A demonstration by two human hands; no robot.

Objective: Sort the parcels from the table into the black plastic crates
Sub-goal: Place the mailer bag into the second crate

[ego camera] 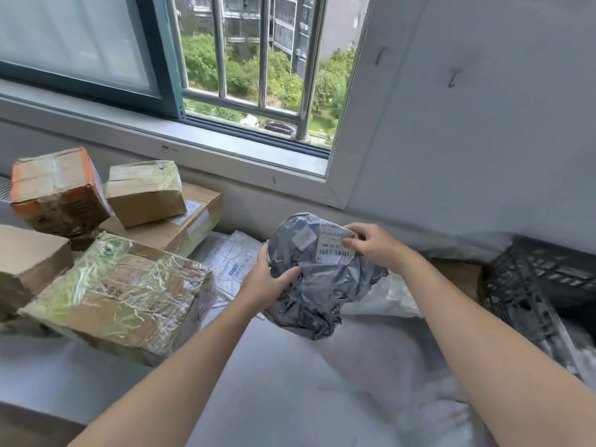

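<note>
Got this crinkly grey poly bag (317, 285) in both hands, left hand (264, 282) gripping its side, right hand (374, 245) pinching the label (335, 241), black crate (541, 285) off right.

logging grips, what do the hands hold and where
Both hold the crumpled grey plastic mailer bag: left hand grips its left edge, right hand pinches its white shipping label at the top.

Counter (283, 391), pale grey top | left: large tape-wrapped cardboard box (125, 295), plain box (29, 262) just beside it, flat carton (190, 230) behind | centre: white plastic mailers (230, 262) lying flat | right: black crate (541, 285), footing hidden
</note>
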